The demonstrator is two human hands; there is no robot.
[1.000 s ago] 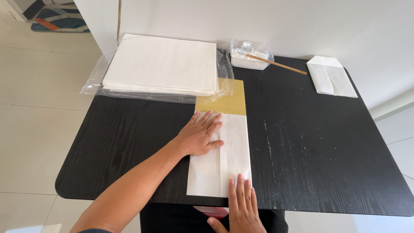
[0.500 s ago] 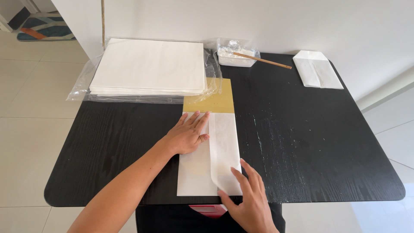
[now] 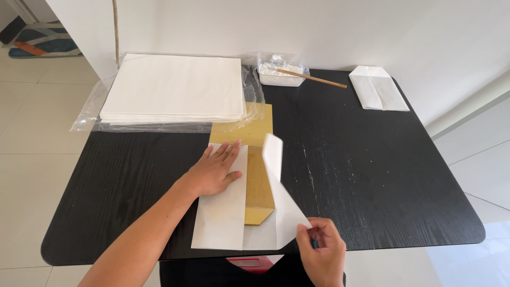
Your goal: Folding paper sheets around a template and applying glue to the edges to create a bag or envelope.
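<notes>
Pinching the near right corner of the white paper sheet [image 3: 234, 212] between thumb and fingertips, the right hand [image 3: 321, 252] lifts its right flap up off the black table [image 3: 372, 159], while the left hand [image 3: 212, 170] lies spread flat, pressing the left flap down. It looks light, thin and floppy, likely to crease where bent, so corners and edges seem the best grip. Its long axis runs near to far, over a yellow-brown card template [image 3: 257, 180] that sticks out toward the far stack of white sheets [image 3: 175, 87].

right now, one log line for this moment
left hand flat on white paper | right hand lifting its right flap | yellow board beneath | black table
</notes>
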